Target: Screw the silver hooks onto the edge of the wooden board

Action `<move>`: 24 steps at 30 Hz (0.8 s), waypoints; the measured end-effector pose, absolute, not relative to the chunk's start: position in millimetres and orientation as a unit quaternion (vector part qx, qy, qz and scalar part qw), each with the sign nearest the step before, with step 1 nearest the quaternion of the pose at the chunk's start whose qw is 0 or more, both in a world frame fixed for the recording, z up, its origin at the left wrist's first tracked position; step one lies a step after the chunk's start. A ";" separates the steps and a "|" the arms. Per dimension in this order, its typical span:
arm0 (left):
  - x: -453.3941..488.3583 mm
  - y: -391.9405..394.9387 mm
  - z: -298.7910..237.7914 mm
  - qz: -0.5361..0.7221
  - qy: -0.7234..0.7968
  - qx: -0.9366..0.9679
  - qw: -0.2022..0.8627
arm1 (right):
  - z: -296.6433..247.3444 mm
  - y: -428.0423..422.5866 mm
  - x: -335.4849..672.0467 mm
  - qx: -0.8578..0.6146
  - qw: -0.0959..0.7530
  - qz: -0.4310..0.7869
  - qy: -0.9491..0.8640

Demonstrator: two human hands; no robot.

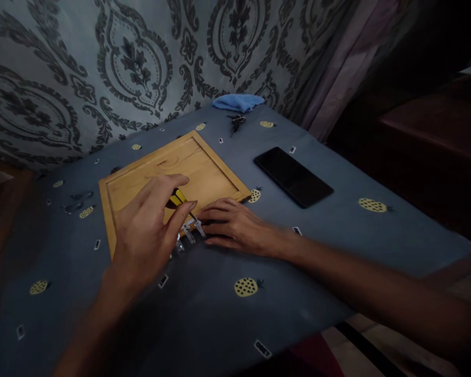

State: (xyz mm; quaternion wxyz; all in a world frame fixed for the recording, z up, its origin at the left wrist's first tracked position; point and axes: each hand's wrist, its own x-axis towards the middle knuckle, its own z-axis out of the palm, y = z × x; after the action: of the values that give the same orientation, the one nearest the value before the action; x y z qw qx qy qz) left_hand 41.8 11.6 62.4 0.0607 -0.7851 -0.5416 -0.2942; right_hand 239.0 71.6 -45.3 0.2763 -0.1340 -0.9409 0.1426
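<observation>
My left hand (147, 225) is closed around the yellow and black handle of a screwdriver (177, 198). The shaft slants down to a row of silver metal hooks (188, 230) along the near edge of a framed wooden board (215, 186). My right hand (235, 225) lies with its fingers stretched out over that edge, just right of the hooks. Whether its fingertips touch the metal is hard to make out. My left hand and wrist cover the board's near left part and some of the hooks.
The board lies on a table with a blue pineapple-print cloth (322, 235). A black phone (293, 176) is to the right. Farther back are a small dark object (236, 122) and a blue cloth (238, 102). Small dark pieces (78, 203) lie at the left, and a patterned curtain (137, 57) hangs behind.
</observation>
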 end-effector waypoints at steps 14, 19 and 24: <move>37.3 14.0 65.0 -0.286 -0.560 -0.778 -0.008 | -46.4 70.7 237.7 -0.136 0.290 0.138 -0.937; 40.7 11.8 64.1 -0.285 -0.550 -0.784 0.039 | -46.3 70.9 237.3 -0.132 0.294 0.136 -0.937; 31.4 12.3 64.0 -0.291 -0.552 -0.781 -0.028 | -44.2 70.4 238.3 -0.130 0.290 0.140 -0.938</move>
State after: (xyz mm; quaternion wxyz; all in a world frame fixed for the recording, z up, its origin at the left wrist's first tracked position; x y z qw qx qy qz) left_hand 31.4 12.3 64.0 -0.0282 -0.7809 -0.5520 -0.2910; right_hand 238.3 70.4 -44.2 0.2901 -0.1303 -0.9376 0.1404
